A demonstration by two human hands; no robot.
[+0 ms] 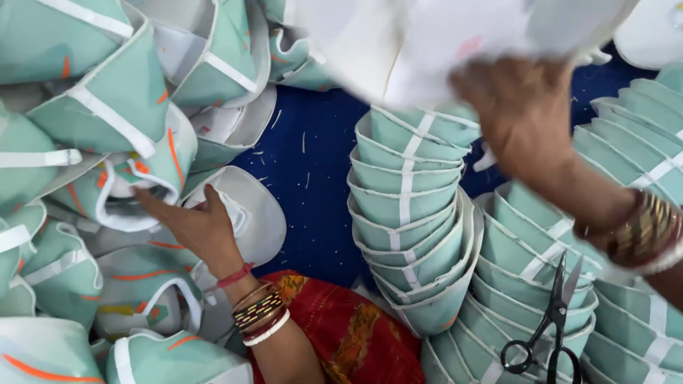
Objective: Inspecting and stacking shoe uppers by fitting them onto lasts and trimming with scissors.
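Head view, single frame. I log the left hand reaching into a loose heap of mint-green moulded mask cups with white straps and orange marks. Its fingers are spread and lie on the white rim of one cup that sits open side up; I cannot tell whether they pinch the rim or only rest on it. Just beyond the palm lies a white mask shell, touching the heel of the hand. Bangles and a red thread ring the wrist; below it a red patterned cloth.

The right hand is raised and blurred, closed around a white mask piece that spreads above and beyond the knuckles. The grip is firm, fingers curled; the exact contact points are hidden. Bangles sit on this wrist too.

Directly under the right hand stands a nested stack of green cups, leaning slightly. More nested rows lie on the far side of that wrist. Black-handled scissors rest on stacked cups below the right forearm, blades slightly parted, touching neither hand. Dark blue cloth shows between the two hands.
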